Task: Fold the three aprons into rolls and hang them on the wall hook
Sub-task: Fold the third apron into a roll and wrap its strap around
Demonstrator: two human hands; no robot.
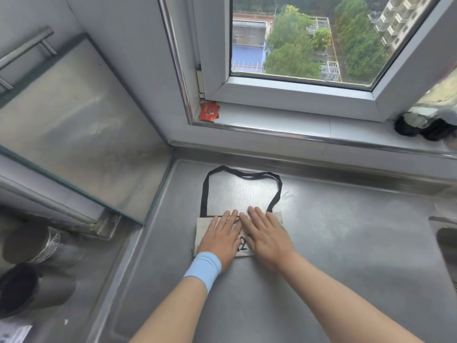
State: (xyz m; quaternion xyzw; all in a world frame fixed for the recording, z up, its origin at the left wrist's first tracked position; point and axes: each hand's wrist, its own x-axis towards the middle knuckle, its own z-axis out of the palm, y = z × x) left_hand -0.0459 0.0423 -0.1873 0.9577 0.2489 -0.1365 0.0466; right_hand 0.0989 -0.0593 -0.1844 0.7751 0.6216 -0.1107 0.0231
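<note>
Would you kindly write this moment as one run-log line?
apron: folded flat | left hand: flat on apron | right hand: flat on apron | neck strap: looped on counter

one apron [201, 230], two hands [220, 237] [266, 235]

tabletop [346, 231]: brushed steel, dull sheen, embossed dotted patch inside the strap loop. apron [201, 232]: beige matt woven cloth, canvas-like. strap [204, 194]: black matt fabric tape. wristband [204, 267]: pale blue soft knit. window frame [284, 95]: white smooth plastic, slight gloss. sill edge [296, 136]: polished metal. red packets [209, 111]: glossy.
</note>
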